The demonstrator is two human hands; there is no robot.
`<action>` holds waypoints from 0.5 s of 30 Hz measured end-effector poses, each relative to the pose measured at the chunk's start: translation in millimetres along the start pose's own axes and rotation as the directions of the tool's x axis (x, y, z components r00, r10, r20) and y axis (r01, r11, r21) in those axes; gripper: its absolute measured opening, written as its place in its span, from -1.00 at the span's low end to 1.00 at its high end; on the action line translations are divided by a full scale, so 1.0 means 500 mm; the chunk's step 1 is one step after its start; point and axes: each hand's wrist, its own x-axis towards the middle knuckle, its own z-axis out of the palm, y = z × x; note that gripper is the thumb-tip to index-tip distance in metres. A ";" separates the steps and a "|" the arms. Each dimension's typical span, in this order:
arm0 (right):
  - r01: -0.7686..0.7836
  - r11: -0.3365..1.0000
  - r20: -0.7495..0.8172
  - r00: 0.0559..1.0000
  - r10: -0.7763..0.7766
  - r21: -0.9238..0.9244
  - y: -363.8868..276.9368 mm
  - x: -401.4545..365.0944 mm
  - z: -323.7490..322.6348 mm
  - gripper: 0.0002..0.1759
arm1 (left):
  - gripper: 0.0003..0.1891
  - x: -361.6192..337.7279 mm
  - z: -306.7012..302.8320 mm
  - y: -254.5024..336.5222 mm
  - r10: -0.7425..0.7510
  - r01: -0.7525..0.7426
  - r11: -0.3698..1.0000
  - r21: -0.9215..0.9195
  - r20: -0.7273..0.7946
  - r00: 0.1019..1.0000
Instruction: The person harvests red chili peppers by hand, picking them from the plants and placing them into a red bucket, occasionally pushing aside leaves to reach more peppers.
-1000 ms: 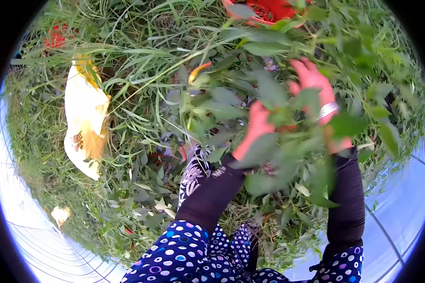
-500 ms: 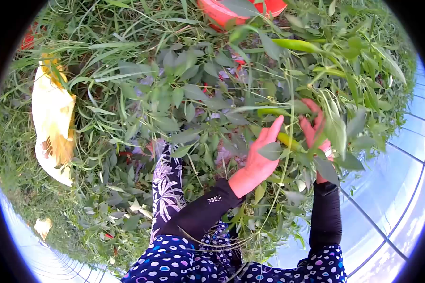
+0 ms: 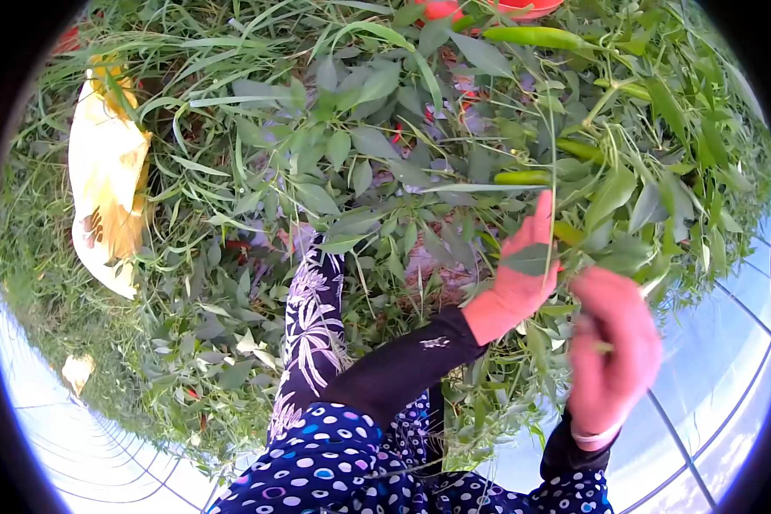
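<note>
While the left hand stretches beside a smooth, yellowish pepper, the right hand curls nearer; I cannot tell either's grip.

A white-and-yellow sack rests in tangled green grass, its upper end a deeper yellow and its lower half bearing a dark mark. Long blades crowd the sack's right flank. Beyond the sack's upper end, a red item shows among the stems, too covered to identify. Below the sack sits a small pale object, its nature unclear. Farther below the sack, thin curved lines arc across a bright backdrop. Far to the right of the sack, slim dark poles stand out against blue sky and white cloud.
</note>
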 end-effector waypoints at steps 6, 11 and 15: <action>0.065 0.998 0.396 0.917 -0.052 -0.021 0.048 0.176 0.322 -0.75 | -0.33 -0.003 0.033 -0.039 0.164 -0.161 0.922 0.353 0.024 0.986; -0.091 0.982 0.305 0.942 0.140 -0.168 0.158 0.279 0.547 -0.63 | -0.37 -0.057 -0.003 -0.089 -0.093 0.115 0.989 -0.089 0.215 0.972; -0.056 0.996 0.631 0.772 0.083 -0.062 0.220 0.290 0.597 -0.61 | -0.53 -0.078 -0.091 -0.086 -0.044 0.121 0.861 -0.495 0.165 0.985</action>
